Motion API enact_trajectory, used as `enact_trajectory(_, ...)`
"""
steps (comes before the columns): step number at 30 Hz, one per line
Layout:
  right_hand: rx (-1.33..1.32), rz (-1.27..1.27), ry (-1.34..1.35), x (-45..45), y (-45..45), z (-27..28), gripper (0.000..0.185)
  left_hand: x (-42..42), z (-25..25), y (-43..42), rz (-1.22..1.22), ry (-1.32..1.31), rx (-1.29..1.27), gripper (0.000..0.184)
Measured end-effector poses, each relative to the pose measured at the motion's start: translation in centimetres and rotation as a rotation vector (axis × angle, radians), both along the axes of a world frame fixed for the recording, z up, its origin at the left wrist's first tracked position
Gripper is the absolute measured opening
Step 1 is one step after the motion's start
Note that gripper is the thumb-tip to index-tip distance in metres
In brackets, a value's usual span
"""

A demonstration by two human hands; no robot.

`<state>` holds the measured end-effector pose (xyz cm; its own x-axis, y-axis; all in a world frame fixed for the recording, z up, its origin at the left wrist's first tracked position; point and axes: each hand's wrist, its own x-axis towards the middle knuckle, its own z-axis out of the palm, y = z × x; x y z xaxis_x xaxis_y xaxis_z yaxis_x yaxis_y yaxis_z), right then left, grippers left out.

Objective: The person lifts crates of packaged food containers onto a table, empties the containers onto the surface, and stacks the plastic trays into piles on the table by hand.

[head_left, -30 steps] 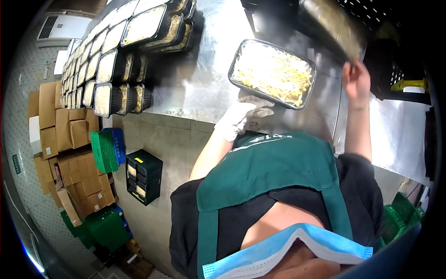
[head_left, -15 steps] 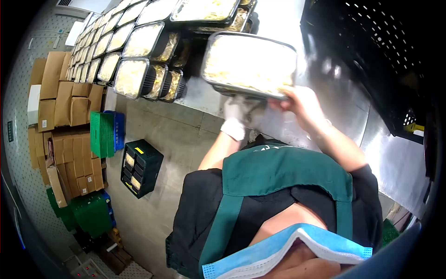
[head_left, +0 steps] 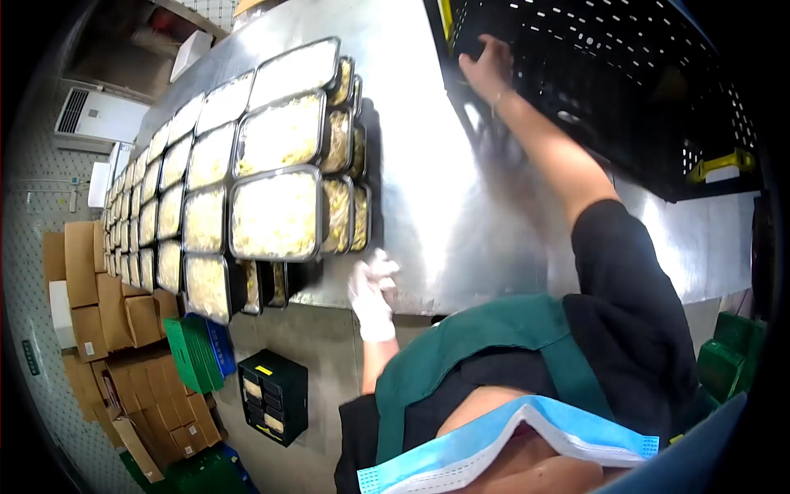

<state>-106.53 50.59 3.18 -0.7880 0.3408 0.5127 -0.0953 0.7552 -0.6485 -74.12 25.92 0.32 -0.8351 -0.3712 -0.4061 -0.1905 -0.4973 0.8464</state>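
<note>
Head | right fingers (head_left: 495,51) spread at crate (head_left: 592,62) | left fingers (head_left: 381,268) spread near trays (head_left: 206,221) | cartons (head_left: 141,319) off-table

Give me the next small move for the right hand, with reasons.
Perhaps feel inside the black perforated crate with the right hand: it seems empty and close to the crate, whose dark interior could hide something, while the gloved left hand seems free beside the stacked sprout trays.
</note>
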Motion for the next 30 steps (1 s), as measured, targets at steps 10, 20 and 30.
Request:
enact_trajectory(10, -0.127, 0.137, -0.464, -6.2, 11.4, -1.3, 0.077, 0.9, 0.5, 12.3, -0.432, -0.314, -0.006, 0.036)
enact_trajectory(20, 0.749, -0.189, -0.163, 8.8, 36.3, 4.1, 0.046, -2.4, 1.9, 23.0, -0.917, -0.312, 0.535, 0.081)
enact_trajectory(30, 0.060, 0.459, 0.016, 20.7, 30.1, 10.1, 0.013, -1.6, 3.0, 23.3, -0.601, -0.167, 0.370, 0.035)
